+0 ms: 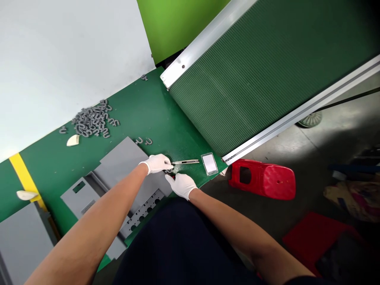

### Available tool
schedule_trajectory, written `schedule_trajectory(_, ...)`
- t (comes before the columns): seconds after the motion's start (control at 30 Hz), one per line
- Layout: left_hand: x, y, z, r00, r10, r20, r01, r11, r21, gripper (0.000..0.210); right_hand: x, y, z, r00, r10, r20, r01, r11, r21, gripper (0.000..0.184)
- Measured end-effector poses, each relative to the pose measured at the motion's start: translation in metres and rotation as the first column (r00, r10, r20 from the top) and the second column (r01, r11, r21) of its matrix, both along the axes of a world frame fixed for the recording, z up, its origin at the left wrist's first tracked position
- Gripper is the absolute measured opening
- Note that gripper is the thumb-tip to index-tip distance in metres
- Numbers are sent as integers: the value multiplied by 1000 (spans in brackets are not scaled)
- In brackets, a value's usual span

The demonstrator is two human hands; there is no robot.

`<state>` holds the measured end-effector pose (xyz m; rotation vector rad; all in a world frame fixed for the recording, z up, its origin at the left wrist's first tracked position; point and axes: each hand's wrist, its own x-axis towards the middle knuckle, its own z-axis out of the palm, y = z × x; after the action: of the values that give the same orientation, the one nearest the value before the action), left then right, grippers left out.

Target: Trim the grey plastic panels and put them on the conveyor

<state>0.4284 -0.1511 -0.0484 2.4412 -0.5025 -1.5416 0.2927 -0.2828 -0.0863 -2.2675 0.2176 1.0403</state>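
In close, the gloved right hand [183,185] was curled, thumb and forefinger pointing left beside a speck of red [173,177]; whether they pinched it, I couldn't tell; just beyond, the gloved left hand [158,163] had its fingers bunched at the right edge of a grey panel [124,160], a small grey hook [169,171] right by the fingertips; a slim metallic tool [187,162] ran rightward from them over the green table [142,111], though a grip on it couldn't be made out; to its right sat a clear case [209,164], and past the table, a red stool [279,182]; farther on, two loose hooks [150,140]; then, far left, a heap of grey hooks [90,118]; far right, the ribbed conveyor [252,79] stretched away!
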Motion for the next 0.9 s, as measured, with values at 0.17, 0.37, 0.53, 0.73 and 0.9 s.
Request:
schedule_trajectory(0.17,1,-1,-2,1000,-4,5,4,1000,12,35,3,-2,-2,999,33,9,-33,999,-25,87)
schedule_trajectory(0.37,2,-3,-7,1000,-14,13,14,1000,19,35,4,0,-8,998,58,36,-55,996,-67,88)
schedule_trajectory(0.53,2,-4,-12,1000,-9,26,8,1000,22,33,4,-1,-14,995,87,57,-83,994,-69,90)
schedule_trajectory(0.73,0,1,-18,999,27,46,-27,1000,3,33,4,-3,-12,992,101,79,-95,992,-82,87)
schedule_trajectory(0.9,-2,0,-16,995,79,56,-77,996,-35,33,8,-3,-5,996,71,59,-66,995,-76,86)
